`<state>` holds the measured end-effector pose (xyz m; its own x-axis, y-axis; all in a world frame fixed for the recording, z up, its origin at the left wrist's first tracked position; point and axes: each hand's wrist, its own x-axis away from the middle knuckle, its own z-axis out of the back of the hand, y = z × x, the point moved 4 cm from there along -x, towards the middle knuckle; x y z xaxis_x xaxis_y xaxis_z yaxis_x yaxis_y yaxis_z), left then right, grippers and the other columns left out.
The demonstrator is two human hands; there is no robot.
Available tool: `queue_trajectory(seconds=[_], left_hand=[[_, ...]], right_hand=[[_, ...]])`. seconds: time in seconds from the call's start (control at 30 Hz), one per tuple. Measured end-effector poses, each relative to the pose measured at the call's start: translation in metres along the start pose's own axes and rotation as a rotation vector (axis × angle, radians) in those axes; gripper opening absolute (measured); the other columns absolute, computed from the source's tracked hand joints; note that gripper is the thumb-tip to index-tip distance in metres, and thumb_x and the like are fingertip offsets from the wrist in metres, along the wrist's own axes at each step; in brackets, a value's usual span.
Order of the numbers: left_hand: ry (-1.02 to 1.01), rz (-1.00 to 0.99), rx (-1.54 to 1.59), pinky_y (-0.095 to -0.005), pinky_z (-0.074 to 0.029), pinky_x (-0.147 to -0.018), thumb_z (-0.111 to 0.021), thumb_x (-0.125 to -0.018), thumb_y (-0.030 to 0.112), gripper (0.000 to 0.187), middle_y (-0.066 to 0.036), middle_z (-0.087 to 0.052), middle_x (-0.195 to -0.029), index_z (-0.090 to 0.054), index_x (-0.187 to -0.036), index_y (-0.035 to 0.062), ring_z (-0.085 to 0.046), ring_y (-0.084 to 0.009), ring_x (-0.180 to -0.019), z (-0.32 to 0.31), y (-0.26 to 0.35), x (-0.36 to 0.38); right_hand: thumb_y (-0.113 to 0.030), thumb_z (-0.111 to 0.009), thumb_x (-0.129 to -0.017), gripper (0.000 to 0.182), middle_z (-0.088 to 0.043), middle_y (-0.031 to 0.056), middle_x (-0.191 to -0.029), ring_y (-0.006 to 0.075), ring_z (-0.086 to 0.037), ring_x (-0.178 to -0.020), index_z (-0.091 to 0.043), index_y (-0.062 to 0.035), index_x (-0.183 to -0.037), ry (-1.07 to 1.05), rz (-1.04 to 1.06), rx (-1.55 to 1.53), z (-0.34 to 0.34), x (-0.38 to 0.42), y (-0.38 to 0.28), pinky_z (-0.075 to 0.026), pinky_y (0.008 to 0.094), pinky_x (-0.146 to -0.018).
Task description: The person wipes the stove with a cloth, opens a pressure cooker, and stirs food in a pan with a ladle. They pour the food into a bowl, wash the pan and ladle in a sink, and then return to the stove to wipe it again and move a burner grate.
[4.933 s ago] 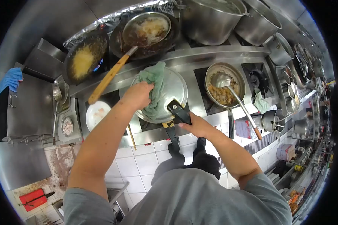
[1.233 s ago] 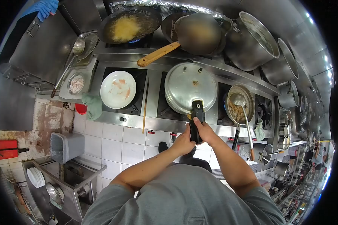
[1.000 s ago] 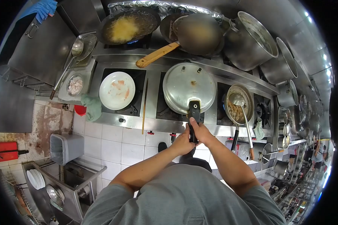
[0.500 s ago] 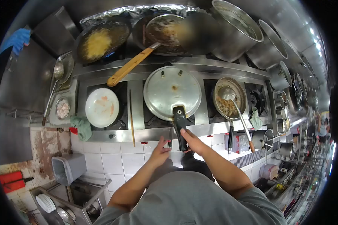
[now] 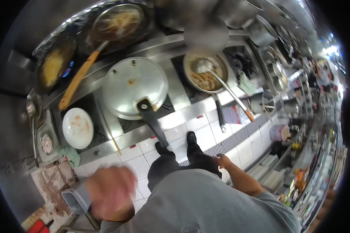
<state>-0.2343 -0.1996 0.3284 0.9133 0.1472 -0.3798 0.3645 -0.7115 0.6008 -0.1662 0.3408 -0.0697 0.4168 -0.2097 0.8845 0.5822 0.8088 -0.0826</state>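
Note:
My left hand point(image 5: 111, 190) is raised close to the camera at the lower left, smeared by motion, so its fingers cannot be made out. Low beside my body on the right is my right hand point(image 5: 222, 160), partly curled, away from the stove. A closed pressure cooker point(image 5: 136, 87) sits on the stove, its black handle point(image 5: 153, 122) pointing toward me, with neither hand on it. Right of it, a pan point(image 5: 206, 73) of browned food holds a ladle point(image 5: 231, 91). A white plate point(image 5: 78, 128) with reddish residue lies to the left.
At the back left are a wok point(image 5: 55, 66) with yellow food and a wooden-handled strainer point(image 5: 80, 79) over another wok. A green cloth point(image 5: 69, 156) hangs at the stove's front edge, above a grey bin point(image 5: 74, 200). Metal shelving point(image 5: 295, 163) lines the right.
My right hand has let go of the cooker's handle and moved down to the right. My left hand has moved left and up toward the camera. The view has turned and shifted right.

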Motion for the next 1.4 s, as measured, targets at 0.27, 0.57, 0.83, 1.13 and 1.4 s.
queue_trajectory(seconds=[0.27,0.57,0.83,1.13,1.4], left_hand=[[-0.683,0.245,0.658,-0.0375,-0.055,-0.099,-0.066,-0.098,0.006,0.01,-0.009,-0.073,-0.116,-0.069,-0.088,0.0086,-0.072,-0.0286,-0.11,-0.146,-0.017,-0.047],[-0.814,0.553,0.772,-0.0347,-0.053,-0.095,-0.065,-0.095,0.001,0.016,-0.005,-0.073,-0.115,-0.069,-0.084,0.0112,-0.072,-0.0259,-0.107,-0.301,-0.153,-0.015],[-0.639,1.037,0.874,-0.0428,-0.05,-0.062,-0.059,-0.099,0.013,0.018,-0.011,-0.058,-0.102,-0.05,-0.084,0.009,-0.06,-0.0263,-0.07,-0.456,-0.331,0.066],[-1.008,1.075,-0.93,-0.0389,-0.051,-0.099,-0.072,-0.086,0.019,0.03,-0.013,-0.069,-0.115,-0.066,-0.111,0.0039,-0.066,-0.0258,-0.113,-0.349,-0.608,0.204],[-1.152,1.39,-1.888,-0.0432,-0.052,-0.1,-0.075,-0.08,0.031,0.05,-0.021,-0.073,-0.119,-0.071,-0.123,0.0052,-0.068,-0.0365,-0.113,-0.048,-0.537,0.251]], right_hand=[[-0.045,-0.071,-0.095,0.076,-0.069,0.0242,-0.115,0.0305,-0.072,-0.096,-0.047,0.0042,-0.148,0.125,-0.126,-0.482,0.048,0.037,0.111,-0.064,0.0442,-0.067],[-0.044,-0.073,-0.093,0.074,-0.072,0.0197,-0.089,0.0246,-0.07,-0.069,-0.051,0.0046,-0.144,0.524,-0.138,-0.474,0.059,0.035,0.336,-0.057,0.0363,-0.059],[-0.035,-0.072,-0.089,0.061,-0.07,0.0226,-0.123,0.0394,-0.065,-0.118,-0.058,0.0032,-0.134,1.391,-0.851,-0.989,0.016,0.206,0.61,-0.048,0.0443,-0.103],[-0.052,-0.057,-0.095,0.073,-0.056,0.0306,-0.141,0.0434,-0.055,-0.131,-0.058,0.0078,-0.136,0.646,-1.27,-0.501,-0.078,0.253,0.926,-0.041,0.0493,-0.112],[-0.052,-0.053,-0.095,0.061,-0.063,0.0172,-0.14,0.0368,-0.053,-0.135,-0.063,-0.0105,-0.14,0.504,-1.413,-0.375,-0.046,0.253,0.957,-0.035,0.0604,-0.112]])
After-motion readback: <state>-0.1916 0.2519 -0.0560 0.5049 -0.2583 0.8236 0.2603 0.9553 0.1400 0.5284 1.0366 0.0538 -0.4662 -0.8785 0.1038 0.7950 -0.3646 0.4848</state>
